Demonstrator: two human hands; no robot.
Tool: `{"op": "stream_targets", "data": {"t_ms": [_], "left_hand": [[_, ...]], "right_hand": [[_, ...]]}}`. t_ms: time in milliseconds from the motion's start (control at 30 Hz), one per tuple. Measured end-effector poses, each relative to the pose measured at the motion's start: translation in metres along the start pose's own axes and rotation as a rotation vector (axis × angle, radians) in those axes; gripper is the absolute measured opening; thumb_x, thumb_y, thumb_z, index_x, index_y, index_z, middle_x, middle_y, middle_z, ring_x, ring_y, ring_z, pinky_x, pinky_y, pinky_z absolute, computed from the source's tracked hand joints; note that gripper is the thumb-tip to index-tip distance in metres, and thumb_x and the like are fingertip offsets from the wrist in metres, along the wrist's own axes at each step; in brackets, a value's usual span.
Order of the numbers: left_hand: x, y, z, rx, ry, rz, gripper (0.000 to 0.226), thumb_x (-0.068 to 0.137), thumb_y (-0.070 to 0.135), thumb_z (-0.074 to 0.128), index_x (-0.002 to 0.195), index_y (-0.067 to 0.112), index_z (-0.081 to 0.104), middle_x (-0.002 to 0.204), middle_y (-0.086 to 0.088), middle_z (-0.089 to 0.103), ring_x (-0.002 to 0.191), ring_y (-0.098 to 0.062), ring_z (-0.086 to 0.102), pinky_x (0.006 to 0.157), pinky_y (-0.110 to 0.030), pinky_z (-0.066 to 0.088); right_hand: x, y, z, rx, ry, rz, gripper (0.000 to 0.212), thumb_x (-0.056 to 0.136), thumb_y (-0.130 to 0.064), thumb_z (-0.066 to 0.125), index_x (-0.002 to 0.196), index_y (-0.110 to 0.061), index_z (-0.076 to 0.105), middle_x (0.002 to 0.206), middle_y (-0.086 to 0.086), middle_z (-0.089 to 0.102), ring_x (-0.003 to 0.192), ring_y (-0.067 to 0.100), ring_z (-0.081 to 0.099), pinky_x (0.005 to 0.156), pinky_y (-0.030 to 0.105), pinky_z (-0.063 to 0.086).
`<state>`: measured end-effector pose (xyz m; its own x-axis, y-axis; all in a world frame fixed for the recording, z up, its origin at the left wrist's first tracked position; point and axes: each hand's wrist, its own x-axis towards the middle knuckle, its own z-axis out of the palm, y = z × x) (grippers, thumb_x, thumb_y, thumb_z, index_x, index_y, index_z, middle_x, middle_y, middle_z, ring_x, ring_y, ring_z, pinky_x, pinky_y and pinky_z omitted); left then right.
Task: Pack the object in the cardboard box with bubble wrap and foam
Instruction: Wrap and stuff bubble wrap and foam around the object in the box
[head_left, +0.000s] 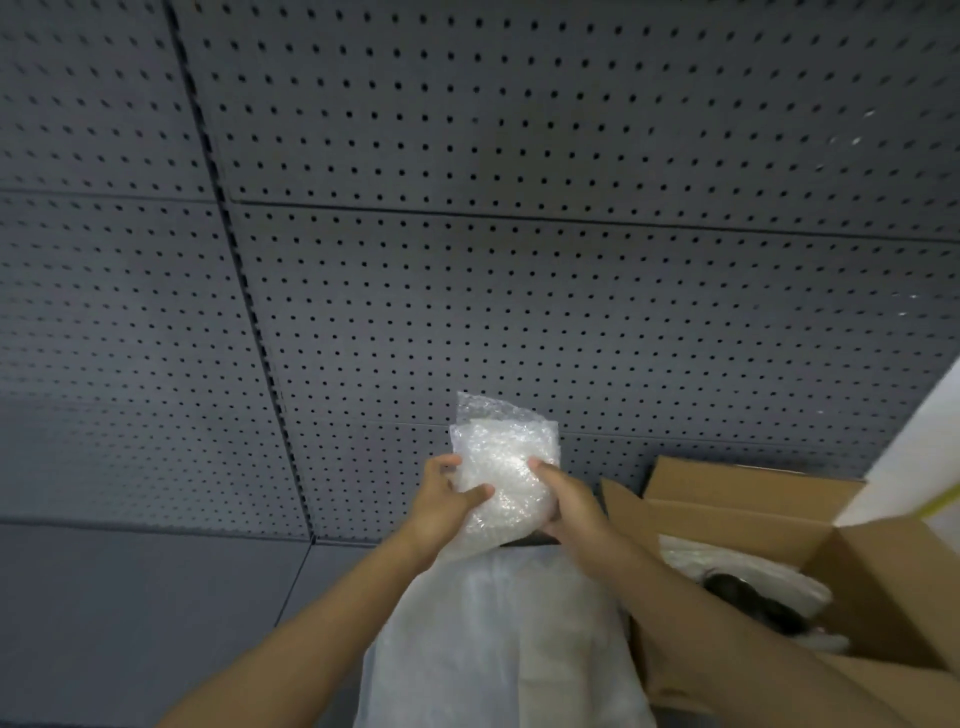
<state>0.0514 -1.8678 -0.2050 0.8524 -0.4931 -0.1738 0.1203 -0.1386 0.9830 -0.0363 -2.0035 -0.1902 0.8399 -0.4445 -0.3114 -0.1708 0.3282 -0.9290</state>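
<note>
Both hands hold up a bundle wrapped in clear bubble wrap (506, 470) in front of the grey pegboard wall. My left hand (447, 501) grips its left side with the thumb across the front. My right hand (563, 501) clasps its right side. What the wrap encloses is hidden. A sheet of white foam (498, 639) hangs or lies below the bundle, between my forearms. The open cardboard box (737, 525) stands to the right, flaps up, with white packing material (748, 569) and a dark object (748, 597) inside.
A grey perforated pegboard wall (467, 234) fills most of the view. The grey tabletop (130, 597) runs along the lower left. A white panel with a yellow stripe (919, 467) leans at the right edge behind the box.
</note>
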Motion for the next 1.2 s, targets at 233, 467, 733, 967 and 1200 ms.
{"op": "stream_targets", "data": {"t_ms": [233,467,733,967,1200], "left_hand": [[-0.008,0.012,0.021,0.024,-0.066,0.057,0.060,0.086,0.026,0.069,0.132,0.018,0.030,0.132,-0.009,0.049,0.112,-0.022,0.056,0.091,-0.033,0.049],[-0.010,0.019,0.011,0.037,-0.339,-0.241,0.075,0.086,0.067,0.046,0.143,0.020,0.033,0.136,-0.009,0.047,0.124,-0.029,0.050,0.107,-0.045,0.043],[-0.001,0.019,0.016,-0.251,-0.417,-0.084,0.084,0.072,0.058,0.074,0.140,0.023,0.038,0.132,-0.004,0.060,0.116,-0.021,0.063,0.097,-0.046,0.052],[-0.004,0.016,0.002,-0.250,-0.400,-0.030,0.091,0.064,0.055,0.082,0.139,0.028,0.038,0.133,0.000,0.060,0.119,-0.019,0.061,0.105,-0.048,0.045],[-0.014,0.018,-0.011,-0.268,-0.444,0.063,0.044,0.087,0.026,0.069,0.128,0.015,0.058,0.124,-0.012,0.066,0.116,-0.029,0.063,0.103,-0.050,0.046]], "right_hand": [[-0.005,0.005,-0.025,0.138,0.240,-0.052,0.038,0.087,-0.034,0.064,0.116,-0.010,0.064,0.111,0.011,0.071,0.104,0.027,0.067,0.102,0.044,0.048],[-0.011,-0.007,-0.031,0.204,0.303,-0.168,0.032,0.086,-0.036,0.065,0.111,-0.017,0.067,0.113,0.005,0.071,0.107,0.024,0.065,0.104,0.045,0.045],[-0.017,-0.008,-0.026,-0.069,0.242,-0.114,0.034,0.075,-0.040,0.071,0.096,-0.013,0.072,0.096,0.006,0.076,0.093,0.025,0.071,0.097,0.044,0.051],[-0.024,-0.005,-0.016,-0.271,0.236,-0.264,0.003,0.086,-0.019,0.066,0.082,-0.019,0.066,0.111,-0.010,0.050,0.099,0.014,0.062,0.079,0.020,0.049],[-0.031,-0.001,-0.012,-0.185,0.105,-0.187,0.039,0.084,-0.009,0.067,0.119,-0.016,0.053,0.113,0.006,0.067,0.102,0.022,0.067,0.090,0.037,0.053]]}}
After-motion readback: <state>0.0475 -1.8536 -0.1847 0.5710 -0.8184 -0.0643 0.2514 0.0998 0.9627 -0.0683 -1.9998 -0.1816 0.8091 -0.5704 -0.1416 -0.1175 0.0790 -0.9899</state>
